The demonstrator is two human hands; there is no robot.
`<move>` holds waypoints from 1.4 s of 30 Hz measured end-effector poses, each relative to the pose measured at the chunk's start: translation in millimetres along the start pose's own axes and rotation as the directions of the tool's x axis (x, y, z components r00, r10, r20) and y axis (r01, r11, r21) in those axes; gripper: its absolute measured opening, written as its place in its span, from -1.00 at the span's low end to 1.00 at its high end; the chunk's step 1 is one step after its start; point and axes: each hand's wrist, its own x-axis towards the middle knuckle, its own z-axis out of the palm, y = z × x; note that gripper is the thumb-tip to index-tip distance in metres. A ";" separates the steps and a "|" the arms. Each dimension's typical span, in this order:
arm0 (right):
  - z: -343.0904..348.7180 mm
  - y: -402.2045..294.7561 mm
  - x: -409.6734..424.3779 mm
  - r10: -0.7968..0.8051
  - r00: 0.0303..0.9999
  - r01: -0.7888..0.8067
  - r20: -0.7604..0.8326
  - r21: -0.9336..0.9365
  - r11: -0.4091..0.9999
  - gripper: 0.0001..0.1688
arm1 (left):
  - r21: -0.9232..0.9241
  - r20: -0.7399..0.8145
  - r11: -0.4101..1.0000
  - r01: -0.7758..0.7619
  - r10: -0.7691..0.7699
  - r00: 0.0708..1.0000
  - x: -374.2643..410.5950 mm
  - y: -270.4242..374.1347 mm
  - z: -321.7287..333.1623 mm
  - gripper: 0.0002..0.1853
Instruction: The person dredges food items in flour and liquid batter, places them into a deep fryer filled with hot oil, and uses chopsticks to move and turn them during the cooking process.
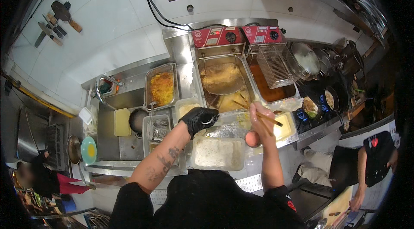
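My right hand (260, 117), bare, grips a pair of wooden chopsticks (268, 119). Their tips reach over the front of the left oil tank (207, 97) of a fryer, where pale golden food (231, 101) lies in bubbling oil. Behind that food, a round strainer (226, 90) holds more frying food. In a black glove, my left hand (200, 120) is curled just in front of the tank; whether it holds the pale curved thing at its fingers is unclear. A round pinkish thing (252, 139) is beside my right wrist. Nearest my body sits a plastic container (218, 154) coated with whitish residue.
A wire basket (275, 67) hangs over the dark-oil tank (268, 91). Yellow liquid fills a container (284, 127) at right. Pans (310, 106) sit above blue flames. Leftward are a food tray (161, 88) and a sink (108, 144). Two people stand nearby, one right (376, 159), one left (45, 177).
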 end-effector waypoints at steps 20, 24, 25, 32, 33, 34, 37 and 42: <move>20.5 -4.0 -6.2 0.303 0.943 -0.322 0.133 0.148 0.935 -0.69 | 0.459 -0.281 0.870 0.178 -0.048 0.959 -101.1 58.6 35.0 -0.38; 47.2 5.4 4.1 0.243 0.968 -0.249 0.057 0.187 0.950 -0.68 | 0.525 -0.286 0.837 0.153 0.004 0.958 -106.0 65.1 31.0 -0.34; 48.1 1.5 5.6 0.232 0.971 -0.239 0.057 0.229 0.944 -0.68 | 0.542 -0.298 0.826 0.156 0.015 0.955 -107.8 67.4 28.6 -0.35; 26.9 -1.7 -28.4 0.332 0.943 -0.322 0.018 0.292 0.900 -0.72 | 0.712 -0.329 0.657 0.248 0.000 0.944 -111.8 67.6 14.1 -0.25; 17.8 -3.4 -32.6 0.329 0.944 -0.316 -0.005 0.266 0.911 -0.73 | 0.724 -0.325 0.643 0.251 -0.003 0.946 -111.1 66.5 11.6 -0.24; 9.0 -8.6 -34.9 0.326 0.945 -0.309 -0.029 0.244 0.919 -0.73 | 0.763 -0.307 0.606 0.227 0.029 0.951 -106.9 65.0 8.5 -0.21; -8.7 -4.1 -47.8 0.390 0.917 -0.355 -0.081 0.279 0.892 -0.74 | 0.869 -0.321 0.397 0.295 -0.001 0.947 -101.6 65.4 13.0 -0.18; -32.9 1.6 -65.0 0.351 0.927 -0.286 -0.129 0.360 0.888 -0.68 | 0.952 -0.197 0.212 0.220 -0.123 0.973 -76.3 59.4 -3.9 -0.15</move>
